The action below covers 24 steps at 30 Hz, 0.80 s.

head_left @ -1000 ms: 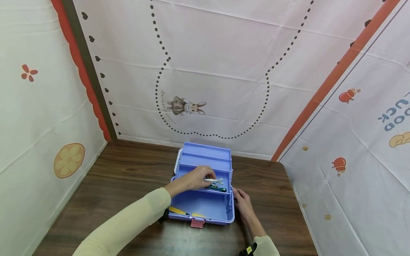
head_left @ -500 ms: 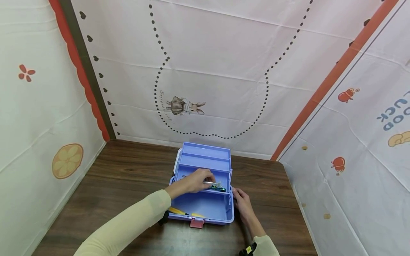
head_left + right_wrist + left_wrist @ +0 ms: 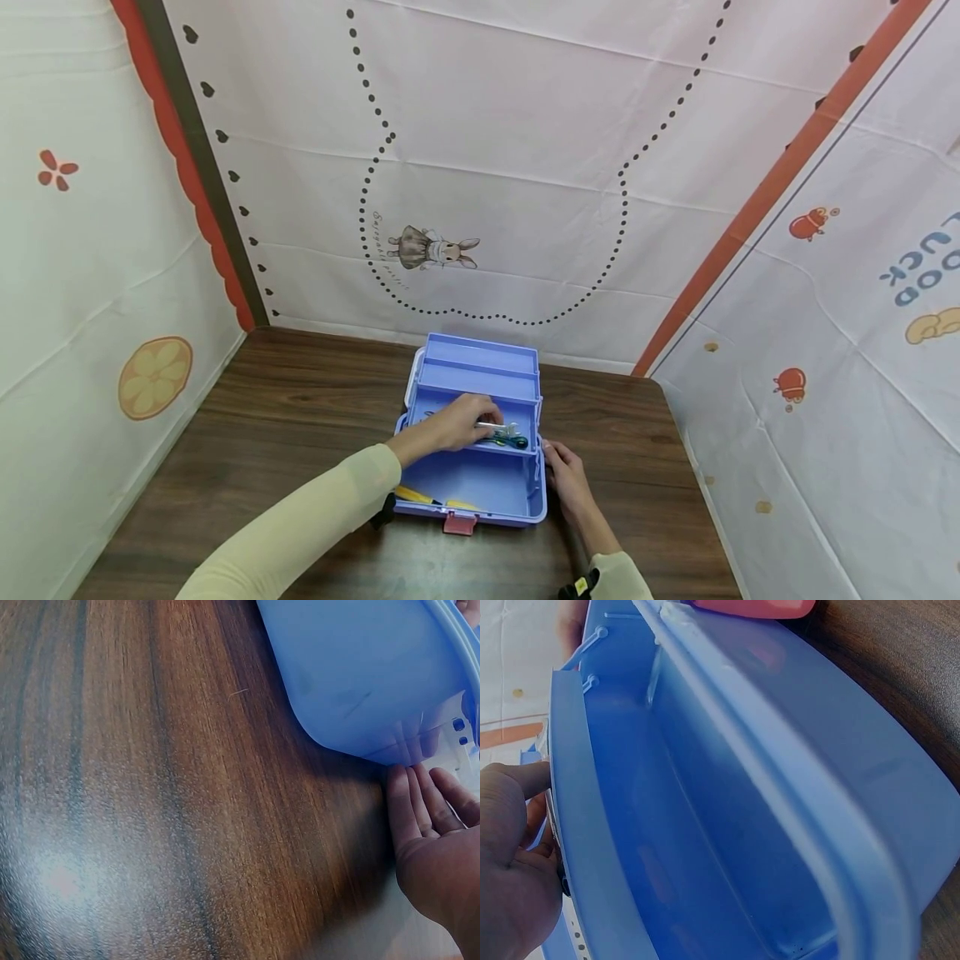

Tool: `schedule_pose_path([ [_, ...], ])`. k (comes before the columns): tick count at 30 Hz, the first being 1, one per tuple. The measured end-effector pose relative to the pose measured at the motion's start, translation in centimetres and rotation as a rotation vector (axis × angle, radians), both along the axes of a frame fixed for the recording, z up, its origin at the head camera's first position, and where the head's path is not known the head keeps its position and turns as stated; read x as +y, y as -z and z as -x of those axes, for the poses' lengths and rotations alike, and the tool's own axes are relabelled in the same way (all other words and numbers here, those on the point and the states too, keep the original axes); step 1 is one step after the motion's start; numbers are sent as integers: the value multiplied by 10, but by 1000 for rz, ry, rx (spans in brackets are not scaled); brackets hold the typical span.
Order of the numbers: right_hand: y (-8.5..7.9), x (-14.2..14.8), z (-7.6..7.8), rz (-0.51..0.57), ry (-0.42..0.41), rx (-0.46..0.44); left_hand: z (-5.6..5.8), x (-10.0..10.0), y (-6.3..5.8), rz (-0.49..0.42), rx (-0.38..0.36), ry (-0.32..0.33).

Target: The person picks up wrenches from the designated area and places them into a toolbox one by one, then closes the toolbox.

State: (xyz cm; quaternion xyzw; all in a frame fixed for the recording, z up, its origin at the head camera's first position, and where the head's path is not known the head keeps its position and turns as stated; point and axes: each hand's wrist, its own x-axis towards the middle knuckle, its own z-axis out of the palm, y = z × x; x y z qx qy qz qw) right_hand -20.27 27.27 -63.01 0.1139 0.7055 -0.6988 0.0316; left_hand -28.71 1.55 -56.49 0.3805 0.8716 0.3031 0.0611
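Note:
A blue-purple toolbox [image 3: 480, 477] stands with its lid and stepped trays folded back. My left hand [image 3: 456, 425] reaches over its lower tray [image 3: 517, 410] and pinches a silver wrench [image 3: 495, 427], whose open end points right. Just under the wrench lies a tool with a dark green handle [image 3: 519, 442]; its kind is unclear. In the left wrist view the fingers of my left hand [image 3: 517, 847] are partly hidden by the tray wall. My right hand [image 3: 442, 832] touches the toolbox's right side with its fingertips, fingers fairly straight.
Yellow-handled tools [image 3: 420, 496] lie along the front of the toolbox's bottom compartment. A red latch [image 3: 460, 523] hangs at the front. The dark wooden table [image 3: 300, 400] is bounded by printed cloth walls at the back and sides.
My left hand has lowered the wrench slightly into the tray, close to the green-handled tool. The right hand has stayed at the toolbox's side.

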Motion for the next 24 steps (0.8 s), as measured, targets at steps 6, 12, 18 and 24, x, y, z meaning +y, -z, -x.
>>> schedule_pose_path([
  [6, -2, 0, -1, 9, -10, 1, 2, -1, 4, 14, 9, 0],
  [12, -1, -1, -1, 7, -9, 5, 3, -1, 7, 9, 29, 4],
  [18, 0, -1, 0, 4, -10, 17, 3, -2, 8, -6, 20, 14],
  [24, -1, -1, 0, 7, 1, -7, 0, -2, 7, 6, 14, 15],
])
